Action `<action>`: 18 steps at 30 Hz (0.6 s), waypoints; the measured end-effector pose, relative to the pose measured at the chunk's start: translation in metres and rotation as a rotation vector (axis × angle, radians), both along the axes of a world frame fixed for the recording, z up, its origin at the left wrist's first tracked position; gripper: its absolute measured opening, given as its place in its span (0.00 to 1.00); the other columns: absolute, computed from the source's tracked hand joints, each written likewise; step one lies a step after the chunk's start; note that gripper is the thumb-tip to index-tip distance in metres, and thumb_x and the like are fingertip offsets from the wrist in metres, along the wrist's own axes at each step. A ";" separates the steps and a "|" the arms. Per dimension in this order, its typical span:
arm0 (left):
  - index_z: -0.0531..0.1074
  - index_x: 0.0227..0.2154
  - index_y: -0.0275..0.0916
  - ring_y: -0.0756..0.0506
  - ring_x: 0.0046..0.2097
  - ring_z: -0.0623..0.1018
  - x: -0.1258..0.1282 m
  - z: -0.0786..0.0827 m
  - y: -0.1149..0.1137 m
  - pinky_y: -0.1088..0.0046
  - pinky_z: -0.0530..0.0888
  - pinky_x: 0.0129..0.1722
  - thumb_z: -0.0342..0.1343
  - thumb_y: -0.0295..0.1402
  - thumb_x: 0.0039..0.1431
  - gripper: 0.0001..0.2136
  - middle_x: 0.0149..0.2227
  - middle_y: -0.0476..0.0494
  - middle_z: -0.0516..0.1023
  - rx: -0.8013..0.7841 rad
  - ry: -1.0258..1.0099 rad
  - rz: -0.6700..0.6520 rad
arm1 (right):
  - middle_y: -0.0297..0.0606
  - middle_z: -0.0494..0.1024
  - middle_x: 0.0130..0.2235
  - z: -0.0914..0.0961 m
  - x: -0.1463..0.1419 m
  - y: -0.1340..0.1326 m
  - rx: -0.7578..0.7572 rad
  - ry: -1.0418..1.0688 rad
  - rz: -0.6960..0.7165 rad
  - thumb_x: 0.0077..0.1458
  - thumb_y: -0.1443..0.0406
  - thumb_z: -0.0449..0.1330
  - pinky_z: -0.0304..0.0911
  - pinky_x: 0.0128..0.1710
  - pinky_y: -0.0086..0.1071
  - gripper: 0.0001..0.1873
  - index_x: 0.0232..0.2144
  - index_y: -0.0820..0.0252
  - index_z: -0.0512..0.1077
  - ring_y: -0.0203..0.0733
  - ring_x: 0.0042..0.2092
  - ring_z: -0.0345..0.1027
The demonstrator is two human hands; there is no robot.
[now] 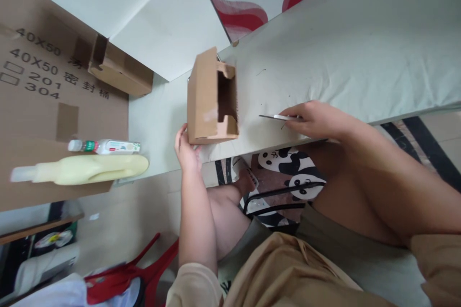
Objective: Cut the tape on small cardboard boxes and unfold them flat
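A small brown cardboard box (202, 100) stands on the pale cloth-covered table, its open end with cut flaps facing right. My left hand (188, 151) grips the box's near left corner, fingers along its side; the underside of the grip is hidden. To the right of the box, my right hand (313, 119) is closed around a small knife (276, 116). The knife's thin dark blade points left toward the box, apart from it, and part of its white handle shows.
A yellow bottle (82, 169) and a small clear bottle (118, 147) are at the left. Behind them are a large printed carton (39, 120) and another small box (124, 69). A white-and-red carton (248, 5) stands at the back. Below the table is a panda-patterned stool (284, 165).
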State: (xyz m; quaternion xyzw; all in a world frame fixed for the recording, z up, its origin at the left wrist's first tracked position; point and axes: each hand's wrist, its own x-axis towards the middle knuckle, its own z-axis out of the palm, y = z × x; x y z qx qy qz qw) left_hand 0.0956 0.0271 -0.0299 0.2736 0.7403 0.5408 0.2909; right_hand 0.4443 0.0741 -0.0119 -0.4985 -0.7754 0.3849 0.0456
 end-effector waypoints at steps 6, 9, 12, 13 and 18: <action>0.72 0.51 0.46 0.41 0.51 0.81 -0.020 -0.013 -0.001 0.64 0.81 0.43 0.59 0.41 0.52 0.22 0.54 0.37 0.79 -0.166 -0.007 -0.024 | 0.55 0.67 0.62 -0.024 -0.012 0.007 0.231 -0.098 -0.302 0.59 0.62 0.54 0.64 0.53 0.54 0.31 0.64 0.59 0.65 0.64 0.55 0.67; 0.71 0.54 0.46 0.40 0.60 0.76 -0.020 -0.012 -0.005 0.62 0.78 0.51 0.57 0.44 0.55 0.23 0.62 0.36 0.72 -0.050 0.090 -0.046 | 0.55 0.67 0.62 -0.028 -0.021 0.005 0.338 0.014 -0.262 0.60 0.59 0.52 0.58 0.61 0.57 0.29 0.61 0.62 0.68 0.65 0.61 0.61; 0.69 0.58 0.48 0.40 0.69 0.67 -0.014 -0.009 -0.010 0.63 0.70 0.62 0.54 0.50 0.60 0.25 0.68 0.39 0.65 0.123 0.228 -0.155 | 0.55 0.69 0.61 -0.026 -0.035 -0.001 0.308 0.174 -0.144 0.59 0.57 0.52 0.60 0.61 0.54 0.32 0.63 0.65 0.63 0.62 0.61 0.63; 0.68 0.59 0.48 0.40 0.70 0.65 -0.011 -0.009 -0.010 0.62 0.69 0.64 0.55 0.52 0.59 0.27 0.69 0.40 0.63 0.132 0.233 -0.211 | 0.56 0.69 0.61 -0.025 -0.040 -0.003 0.301 0.213 -0.132 0.59 0.57 0.52 0.61 0.61 0.54 0.35 0.65 0.66 0.60 0.61 0.61 0.64; 0.69 0.55 0.44 0.34 0.69 0.65 0.004 -0.014 -0.005 0.52 0.70 0.63 0.60 0.57 0.51 0.32 0.67 0.35 0.66 0.015 -0.027 -0.357 | 0.57 0.62 0.66 -0.023 -0.061 -0.004 0.414 0.222 -0.221 0.57 0.57 0.54 0.54 0.65 0.57 0.35 0.64 0.65 0.59 0.63 0.68 0.54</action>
